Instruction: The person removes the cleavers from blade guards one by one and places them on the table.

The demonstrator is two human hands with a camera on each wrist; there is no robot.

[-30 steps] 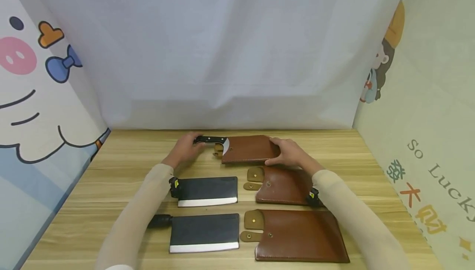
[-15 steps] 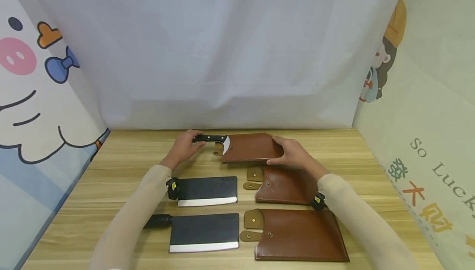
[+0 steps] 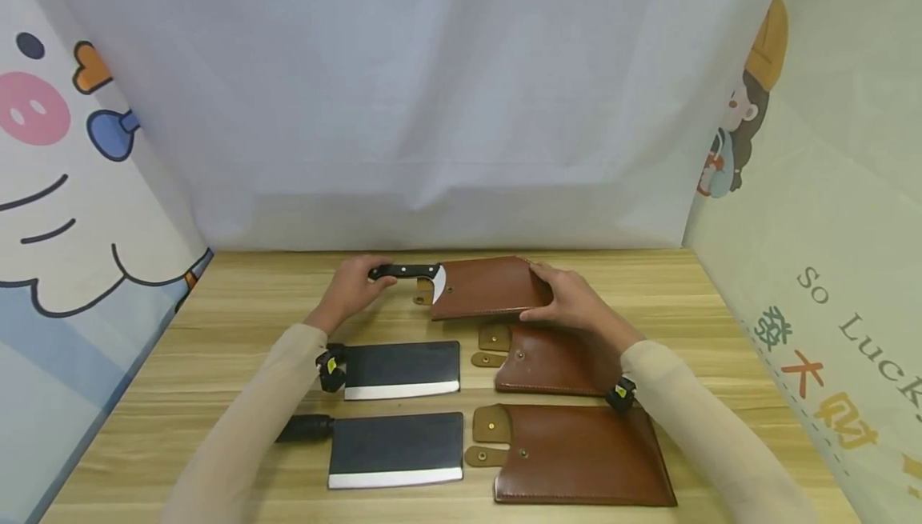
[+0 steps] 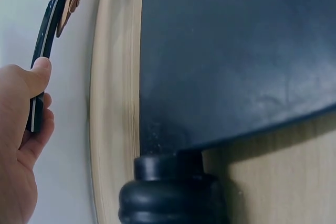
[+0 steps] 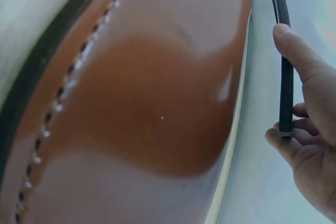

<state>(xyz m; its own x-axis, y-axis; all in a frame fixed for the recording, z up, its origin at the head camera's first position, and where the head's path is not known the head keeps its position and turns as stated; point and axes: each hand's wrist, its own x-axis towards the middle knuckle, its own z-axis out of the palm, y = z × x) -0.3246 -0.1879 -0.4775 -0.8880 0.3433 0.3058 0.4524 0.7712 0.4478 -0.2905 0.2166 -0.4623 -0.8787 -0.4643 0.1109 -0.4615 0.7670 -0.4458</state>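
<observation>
At the back of the table, a cleaver's black riveted handle sticks out leftward from a brown leather sheath; only a sliver of its blade shows at the sheath's mouth. My left hand grips the handle's end, and in the left wrist view the thumb lies along it with fingers curled behind. My right hand holds the sheath's right end between thumb and fingers. In the right wrist view the sheath is seen edge-on in that hand. The sheath's flap and strap hang beneath the handle.
Two dark cleavers, an upper one and a lower one, lie flat on the wooden table. Right of them lie two brown sheaths, one partly under my right arm and one nearer. A white curtain stands behind.
The sheathed cleaver stays in both hands with barely any shift. My left hand has edged slightly left, my right hand slightly right, and the forearms have spread a little outward.
</observation>
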